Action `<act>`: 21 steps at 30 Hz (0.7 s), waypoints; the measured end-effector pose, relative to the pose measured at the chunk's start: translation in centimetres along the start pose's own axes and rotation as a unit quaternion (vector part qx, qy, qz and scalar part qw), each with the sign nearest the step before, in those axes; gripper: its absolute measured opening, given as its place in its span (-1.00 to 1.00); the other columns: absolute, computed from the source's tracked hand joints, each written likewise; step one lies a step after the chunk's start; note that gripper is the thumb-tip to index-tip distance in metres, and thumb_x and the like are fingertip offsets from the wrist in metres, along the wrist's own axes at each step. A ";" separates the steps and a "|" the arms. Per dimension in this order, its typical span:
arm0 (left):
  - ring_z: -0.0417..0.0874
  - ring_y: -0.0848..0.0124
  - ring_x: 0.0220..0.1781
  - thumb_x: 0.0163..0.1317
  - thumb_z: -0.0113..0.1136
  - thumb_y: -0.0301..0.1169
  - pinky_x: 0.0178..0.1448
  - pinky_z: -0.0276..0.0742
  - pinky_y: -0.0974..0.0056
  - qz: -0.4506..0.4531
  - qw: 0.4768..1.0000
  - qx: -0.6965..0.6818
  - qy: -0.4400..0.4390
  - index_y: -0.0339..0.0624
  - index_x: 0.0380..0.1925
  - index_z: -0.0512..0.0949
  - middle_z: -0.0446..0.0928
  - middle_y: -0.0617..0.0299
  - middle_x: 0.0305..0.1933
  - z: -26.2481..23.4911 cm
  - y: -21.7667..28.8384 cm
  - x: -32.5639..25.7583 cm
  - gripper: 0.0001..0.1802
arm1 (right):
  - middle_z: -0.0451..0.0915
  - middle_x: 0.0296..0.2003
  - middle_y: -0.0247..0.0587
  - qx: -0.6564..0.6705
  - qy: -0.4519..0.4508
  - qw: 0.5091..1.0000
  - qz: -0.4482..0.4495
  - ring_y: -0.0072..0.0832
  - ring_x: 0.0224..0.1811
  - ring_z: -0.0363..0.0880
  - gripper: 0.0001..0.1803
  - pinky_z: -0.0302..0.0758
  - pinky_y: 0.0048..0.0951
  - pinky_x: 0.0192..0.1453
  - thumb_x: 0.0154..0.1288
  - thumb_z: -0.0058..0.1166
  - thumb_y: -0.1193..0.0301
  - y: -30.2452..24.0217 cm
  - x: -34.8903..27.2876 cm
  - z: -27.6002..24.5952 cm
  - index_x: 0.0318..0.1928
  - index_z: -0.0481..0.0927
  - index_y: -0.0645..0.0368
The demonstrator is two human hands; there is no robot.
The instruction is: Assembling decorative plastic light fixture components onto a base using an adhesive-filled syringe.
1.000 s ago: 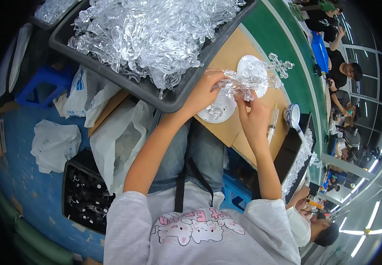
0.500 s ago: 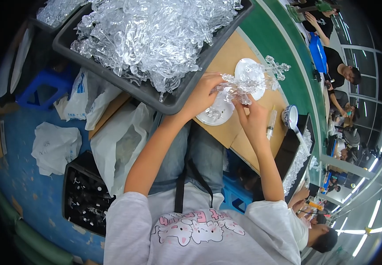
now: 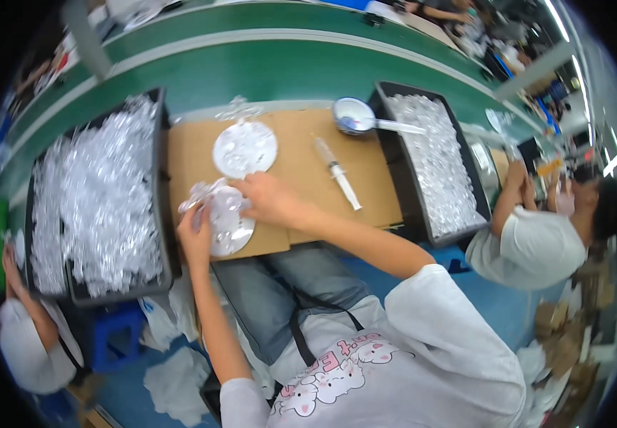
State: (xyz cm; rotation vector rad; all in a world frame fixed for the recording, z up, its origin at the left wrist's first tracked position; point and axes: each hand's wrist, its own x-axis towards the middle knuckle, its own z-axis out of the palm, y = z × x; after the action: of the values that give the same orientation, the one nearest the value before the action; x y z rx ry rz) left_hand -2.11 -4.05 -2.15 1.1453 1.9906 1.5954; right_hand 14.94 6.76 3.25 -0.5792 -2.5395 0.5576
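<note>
A clear plastic piece (image 3: 205,191) with knobbly branches is pinched in my left hand (image 3: 196,232), at the left edge of the near white round plate (image 3: 240,241). My right hand (image 3: 274,200) reaches over that plate with its fingers curled together by the same cluster. Whatever lies between the right fingertips is too small and blurred to make out. More clear plastic lies on the near plate, partly behind my hands. Just beyond stands a second white plate (image 3: 265,135) with clear bits on it.
Brown cardboard (image 3: 301,157) covers the work surface. A syringe (image 3: 338,175) lies on it, right of the plates. Farther right are a bowl (image 3: 355,125) with a white spoon (image 3: 397,127) and a black bin (image 3: 422,207) of clear pieces. Another black bin (image 3: 166,235) is heaped at left. People sit on both sides.
The view has turned, bringing the table square in front of me. My hands and the clear plastic have come down from between the plates to the near plate's left side.
</note>
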 end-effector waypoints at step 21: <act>0.51 0.40 -0.13 0.21 0.18 -0.39 0.02 0.38 0.35 -0.042 0.998 0.029 0.022 -0.47 -0.20 0.51 0.56 0.08 -0.20 -0.2 0.4 -0.6 -0.70 | 0.63 -0.39 -0.13 -0.282 0.024 0.860 0.425 -0.30 -0.36 0.61 -0.76 0.50 -0.33 -0.25 -0.01 0.25 0.27 18.8 -20.2 -22.2 -0.36 0.66 0.15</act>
State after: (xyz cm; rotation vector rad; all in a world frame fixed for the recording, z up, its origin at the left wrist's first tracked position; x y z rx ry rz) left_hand -1.72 -4.65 -1.90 1.0422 2.0973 1.5434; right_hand 48.29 18.60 5.00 -1.9348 -2.2679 0.0275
